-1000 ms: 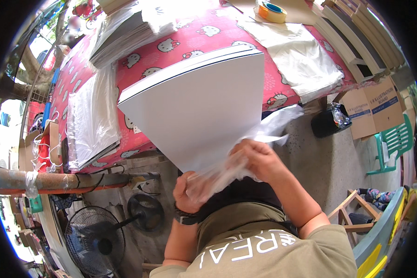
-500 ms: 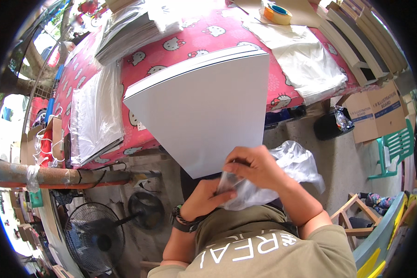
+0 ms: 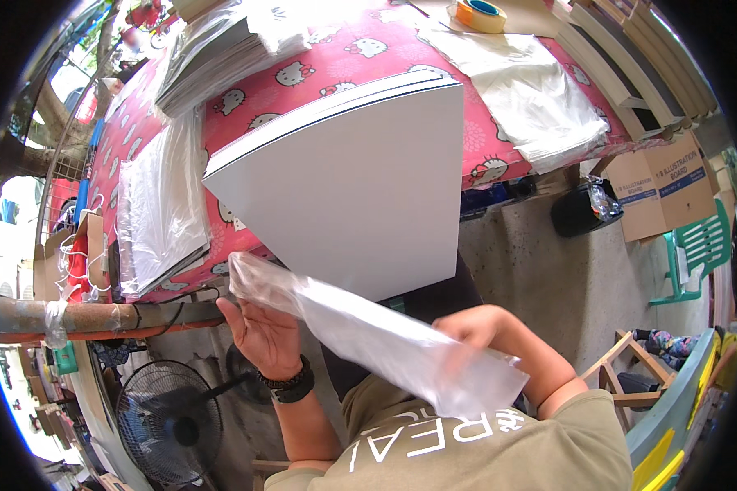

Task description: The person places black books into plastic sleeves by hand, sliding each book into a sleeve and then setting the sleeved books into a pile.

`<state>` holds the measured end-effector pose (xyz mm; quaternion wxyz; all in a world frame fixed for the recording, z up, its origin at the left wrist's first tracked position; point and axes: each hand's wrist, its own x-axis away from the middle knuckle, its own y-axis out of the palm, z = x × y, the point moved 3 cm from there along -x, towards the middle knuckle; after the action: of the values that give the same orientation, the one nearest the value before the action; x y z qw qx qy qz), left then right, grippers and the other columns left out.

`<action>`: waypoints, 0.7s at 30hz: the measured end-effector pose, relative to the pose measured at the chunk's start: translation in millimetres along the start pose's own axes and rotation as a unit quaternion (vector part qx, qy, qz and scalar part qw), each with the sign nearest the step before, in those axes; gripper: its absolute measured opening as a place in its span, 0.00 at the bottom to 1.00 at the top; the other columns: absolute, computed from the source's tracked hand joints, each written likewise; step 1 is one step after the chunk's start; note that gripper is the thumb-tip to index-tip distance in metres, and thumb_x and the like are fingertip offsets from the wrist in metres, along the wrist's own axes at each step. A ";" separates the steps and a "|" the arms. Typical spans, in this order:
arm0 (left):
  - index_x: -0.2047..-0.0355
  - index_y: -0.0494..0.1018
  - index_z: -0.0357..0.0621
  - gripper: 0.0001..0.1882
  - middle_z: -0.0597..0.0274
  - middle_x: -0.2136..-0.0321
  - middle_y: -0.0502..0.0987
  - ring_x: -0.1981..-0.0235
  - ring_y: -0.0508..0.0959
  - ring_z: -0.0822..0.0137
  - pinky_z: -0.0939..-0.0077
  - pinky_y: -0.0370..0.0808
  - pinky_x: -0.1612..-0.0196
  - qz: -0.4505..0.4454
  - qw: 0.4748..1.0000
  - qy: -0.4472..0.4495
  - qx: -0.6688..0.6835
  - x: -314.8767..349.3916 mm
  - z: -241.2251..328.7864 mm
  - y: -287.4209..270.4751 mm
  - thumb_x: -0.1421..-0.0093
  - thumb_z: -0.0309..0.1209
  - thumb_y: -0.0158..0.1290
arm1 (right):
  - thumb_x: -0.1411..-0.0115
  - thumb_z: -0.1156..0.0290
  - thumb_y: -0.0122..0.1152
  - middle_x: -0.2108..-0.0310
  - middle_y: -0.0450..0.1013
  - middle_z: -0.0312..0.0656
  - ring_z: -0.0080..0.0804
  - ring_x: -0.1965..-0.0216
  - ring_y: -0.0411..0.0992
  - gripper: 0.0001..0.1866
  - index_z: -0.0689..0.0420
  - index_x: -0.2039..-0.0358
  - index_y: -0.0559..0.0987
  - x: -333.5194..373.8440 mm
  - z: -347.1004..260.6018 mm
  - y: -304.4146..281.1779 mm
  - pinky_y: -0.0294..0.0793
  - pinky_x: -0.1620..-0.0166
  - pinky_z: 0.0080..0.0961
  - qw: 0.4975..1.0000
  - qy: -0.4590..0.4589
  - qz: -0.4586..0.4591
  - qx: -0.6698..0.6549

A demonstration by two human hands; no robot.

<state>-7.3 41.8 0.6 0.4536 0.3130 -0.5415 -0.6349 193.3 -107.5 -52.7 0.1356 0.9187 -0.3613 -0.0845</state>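
A long, clear plastic bag (image 3: 360, 323) stretches slantwise in front of my body, from near the table edge down to my shirt. My right hand (image 3: 469, 331), partly blurred, grips it near its lower right end. At its upper left end, my left hand (image 3: 264, 337) is open with the palm showing; the bag hides some of its fingers. Beyond the bag, a thick stack of large white boards (image 3: 352, 188) leans over the table's near edge, its lower corner partly covered by the bag.
The pink patterned tablecloth (image 3: 258, 98) carries wrapped stacks (image 3: 213, 65), flat plastic sleeves (image 3: 168, 196), more plastic (image 3: 540, 102) and a tape roll (image 3: 477, 16). A fan (image 3: 172, 417) stands at lower left. Right are a black bin (image 3: 577, 213), a cardboard box (image 3: 663, 184) and a green chair (image 3: 696, 254).
The crumpled bag has been drawn out into a long strip. My left hand has moved left and opened; my right has shifted slightly lower right, still holding the bag.
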 end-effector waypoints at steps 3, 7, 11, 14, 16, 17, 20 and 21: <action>0.51 0.60 0.40 0.26 0.53 0.52 0.65 0.60 0.72 0.62 0.64 0.70 0.59 -0.072 0.983 -0.141 -0.096 10.8 -10.9 -15.3 0.45 0.44 0.46 | 0.50 0.63 0.57 0.72 0.71 0.40 0.28 0.69 0.69 0.14 0.61 0.69 0.74 32.1 -16.3 -33.2 0.69 0.64 0.25 0.917 -0.224 0.326 -0.042; 0.65 0.70 0.36 0.23 0.48 0.55 0.67 0.63 0.72 0.59 0.65 0.68 0.62 -0.432 0.810 -0.338 -0.205 28.0 -21.4 -51.3 0.56 0.41 0.58 | 0.47 0.52 0.51 0.61 0.68 0.43 0.32 0.61 0.68 0.28 0.61 0.54 0.65 27.7 -78.1 -34.1 0.66 0.55 0.31 0.783 -0.460 0.275 -0.317; 0.61 0.70 0.41 0.22 0.51 0.60 0.70 0.57 0.70 0.58 0.58 0.66 0.55 -0.193 0.959 -0.099 -0.181 36.5 7.6 -48.6 0.51 0.44 0.54 | 0.47 0.56 0.54 0.61 0.68 0.43 0.31 0.61 0.68 0.28 0.62 0.53 0.64 32.6 -59.1 -14.7 0.66 0.55 0.31 0.829 -0.360 0.311 -0.294; 0.55 0.68 0.46 0.20 0.56 0.56 0.69 0.54 0.68 0.58 0.56 0.61 0.50 -0.130 0.988 -0.007 -0.086 13.3 15.3 -15.7 0.43 0.44 0.43 | 0.50 0.62 0.59 0.60 0.68 0.44 0.31 0.59 0.67 0.28 0.63 0.52 0.63 27.1 -33.8 -11.7 0.65 0.55 0.30 0.934 -0.281 0.123 -0.182; 0.53 0.66 0.47 0.21 0.60 0.52 0.67 0.50 0.64 0.61 0.57 0.57 0.47 -0.120 0.991 -0.050 0.011 -0.3 10.6 -10.3 0.42 0.44 0.41 | 0.56 0.70 0.65 0.60 0.68 0.46 0.31 0.58 0.66 0.30 0.66 0.53 0.64 17.2 -24.3 -5.9 0.64 0.55 0.28 0.964 -0.255 -0.080 -0.006; 0.49 0.61 0.46 0.25 0.60 0.49 0.63 0.48 0.63 0.62 0.57 0.58 0.47 -0.044 0.998 -0.026 -0.021 3.4 1.9 -10.4 0.42 0.47 0.40 | 0.56 0.70 0.63 0.60 0.69 0.47 0.32 0.58 0.67 0.28 0.66 0.54 0.65 21.3 -26.8 -8.5 0.65 0.55 0.30 0.961 -0.265 -0.079 -0.009; 0.46 0.54 0.43 0.31 0.58 0.47 0.59 0.49 0.62 0.63 0.60 0.61 0.49 -0.197 0.968 -0.156 0.009 24.2 -16.3 -46.5 0.43 0.50 0.39 | 0.54 0.70 0.60 0.63 0.70 0.48 0.34 0.59 0.69 0.21 0.65 0.59 0.69 27.4 -52.0 -29.5 0.67 0.56 0.33 0.870 -0.364 0.209 -0.257; 0.46 0.52 0.39 0.33 0.55 0.49 0.60 0.51 0.64 0.64 0.61 0.63 0.51 -0.217 0.957 -0.184 -0.062 38.5 -21.9 -80.2 0.44 0.51 0.39 | 0.52 0.63 0.56 0.61 0.69 0.47 0.35 0.60 0.69 0.23 0.63 0.57 0.68 35.2 -64.7 -38.6 0.67 0.56 0.35 0.813 -0.391 0.283 -0.326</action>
<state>-22.0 -2.1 -78.5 0.2163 0.2721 -0.4946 -0.7966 259.8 -92.4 -5.3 0.2922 0.5675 -0.5795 -0.5067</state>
